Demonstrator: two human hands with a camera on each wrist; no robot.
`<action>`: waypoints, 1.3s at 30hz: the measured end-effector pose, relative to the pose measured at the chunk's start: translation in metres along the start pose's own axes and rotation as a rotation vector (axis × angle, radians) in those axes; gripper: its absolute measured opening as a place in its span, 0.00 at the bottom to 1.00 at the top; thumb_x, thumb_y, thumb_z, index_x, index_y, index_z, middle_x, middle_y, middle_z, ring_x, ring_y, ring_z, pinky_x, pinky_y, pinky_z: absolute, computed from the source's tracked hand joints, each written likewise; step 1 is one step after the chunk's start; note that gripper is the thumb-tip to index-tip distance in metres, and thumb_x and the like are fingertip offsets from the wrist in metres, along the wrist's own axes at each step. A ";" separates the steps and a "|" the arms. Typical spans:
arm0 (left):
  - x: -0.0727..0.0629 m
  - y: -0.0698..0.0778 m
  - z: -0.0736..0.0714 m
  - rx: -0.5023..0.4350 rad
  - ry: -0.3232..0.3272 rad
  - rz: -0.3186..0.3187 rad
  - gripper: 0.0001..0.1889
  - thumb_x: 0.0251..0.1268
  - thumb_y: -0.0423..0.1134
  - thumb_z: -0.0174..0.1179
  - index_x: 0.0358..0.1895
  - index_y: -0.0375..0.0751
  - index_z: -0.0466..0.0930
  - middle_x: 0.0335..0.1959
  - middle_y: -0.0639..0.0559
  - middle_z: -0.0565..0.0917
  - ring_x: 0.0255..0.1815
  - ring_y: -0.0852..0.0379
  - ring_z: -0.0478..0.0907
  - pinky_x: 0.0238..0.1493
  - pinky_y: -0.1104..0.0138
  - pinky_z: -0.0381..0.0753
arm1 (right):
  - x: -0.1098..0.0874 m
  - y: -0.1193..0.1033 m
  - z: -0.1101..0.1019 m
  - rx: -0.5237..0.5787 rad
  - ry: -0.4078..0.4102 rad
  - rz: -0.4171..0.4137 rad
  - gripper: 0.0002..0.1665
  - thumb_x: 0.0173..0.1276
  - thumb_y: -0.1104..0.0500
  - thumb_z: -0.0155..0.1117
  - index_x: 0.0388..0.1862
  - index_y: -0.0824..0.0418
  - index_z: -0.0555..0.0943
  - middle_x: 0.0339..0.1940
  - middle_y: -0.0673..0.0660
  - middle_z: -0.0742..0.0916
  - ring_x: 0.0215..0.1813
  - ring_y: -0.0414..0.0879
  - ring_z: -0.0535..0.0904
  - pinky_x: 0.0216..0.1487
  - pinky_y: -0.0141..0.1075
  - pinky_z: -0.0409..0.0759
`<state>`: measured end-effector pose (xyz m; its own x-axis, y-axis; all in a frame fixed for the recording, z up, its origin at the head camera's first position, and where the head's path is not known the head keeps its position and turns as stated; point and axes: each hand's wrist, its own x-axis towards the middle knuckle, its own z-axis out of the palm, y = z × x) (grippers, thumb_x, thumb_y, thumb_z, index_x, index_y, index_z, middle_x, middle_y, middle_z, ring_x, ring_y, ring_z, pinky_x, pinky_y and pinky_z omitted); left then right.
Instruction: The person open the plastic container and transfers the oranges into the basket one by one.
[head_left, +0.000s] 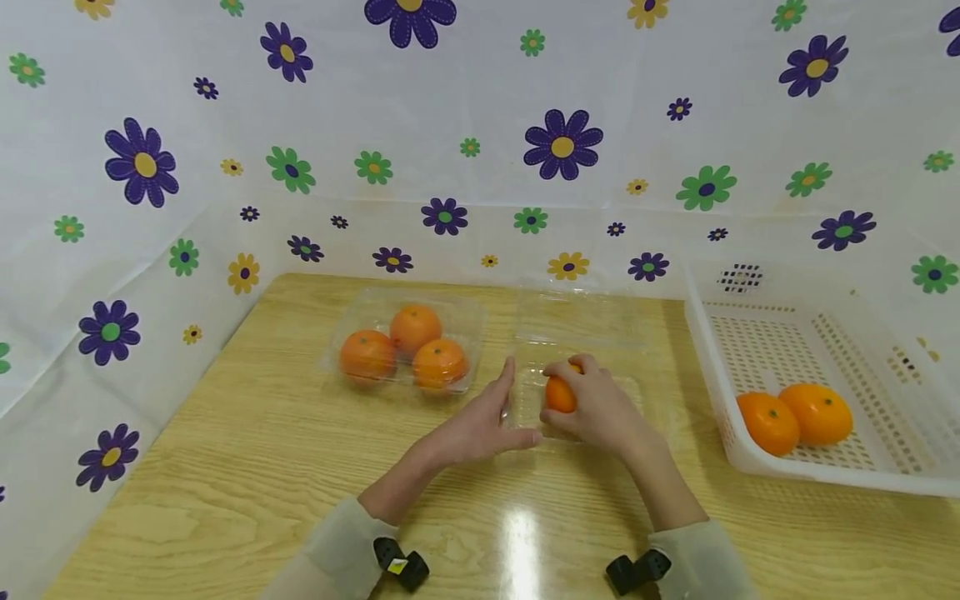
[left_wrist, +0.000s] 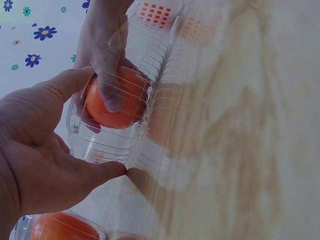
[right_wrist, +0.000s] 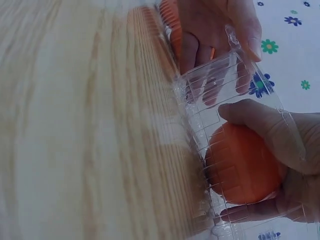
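An orange mandarin (head_left: 560,395) is in the right hand (head_left: 600,406), which grips it with thumb and fingers curled around its sides. That hand is down inside the base of a clear plastic clamshell box (head_left: 630,392), whose lid (head_left: 581,321) lies folded back. The mandarin (right_wrist: 242,165) is low in the box, seen through the ribbed wall in the right wrist view. At the box's left side, the left hand (head_left: 476,427) has its fingers and thumb extended. Its thumb (left_wrist: 107,171) touches the box near a lower edge in the left wrist view.
Left of the hands, another clear box (head_left: 474,333) holds three mandarins (head_left: 415,331). A white perforated basket (head_left: 862,477) with two mandarins (head_left: 816,414) stands on the right. Flowered white sheeting (head_left: 480,167) rises behind and left of the wooden table (head_left: 262,467).
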<state>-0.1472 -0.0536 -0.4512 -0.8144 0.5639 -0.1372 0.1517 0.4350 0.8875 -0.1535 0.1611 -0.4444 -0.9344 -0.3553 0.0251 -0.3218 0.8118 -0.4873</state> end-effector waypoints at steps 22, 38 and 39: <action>-0.002 -0.001 -0.003 0.011 0.011 0.006 0.58 0.64 0.47 0.68 0.80 0.41 0.26 0.81 0.38 0.41 0.78 0.43 0.51 0.73 0.52 0.59 | -0.002 -0.005 -0.001 -0.068 -0.003 -0.027 0.33 0.61 0.49 0.72 0.66 0.51 0.75 0.62 0.67 0.73 0.47 0.61 0.77 0.38 0.49 0.83; 0.000 0.002 -0.001 0.021 -0.004 0.004 0.58 0.65 0.47 0.67 0.80 0.41 0.26 0.81 0.38 0.42 0.78 0.43 0.51 0.74 0.52 0.56 | -0.005 0.000 -0.001 -0.081 0.015 -0.094 0.31 0.66 0.53 0.71 0.67 0.52 0.75 0.74 0.68 0.66 0.63 0.77 0.68 0.43 0.62 0.82; 0.000 0.002 -0.001 0.018 -0.007 0.000 0.58 0.65 0.47 0.67 0.80 0.41 0.26 0.81 0.38 0.42 0.78 0.43 0.52 0.74 0.52 0.57 | -0.006 0.001 0.000 -0.084 0.019 -0.099 0.31 0.66 0.53 0.71 0.67 0.52 0.75 0.74 0.68 0.66 0.63 0.78 0.68 0.43 0.62 0.82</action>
<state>-0.1474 -0.0531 -0.4492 -0.8103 0.5691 -0.1401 0.1623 0.4476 0.8794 -0.1487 0.1639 -0.4449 -0.8998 -0.4276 0.0866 -0.4237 0.8092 -0.4071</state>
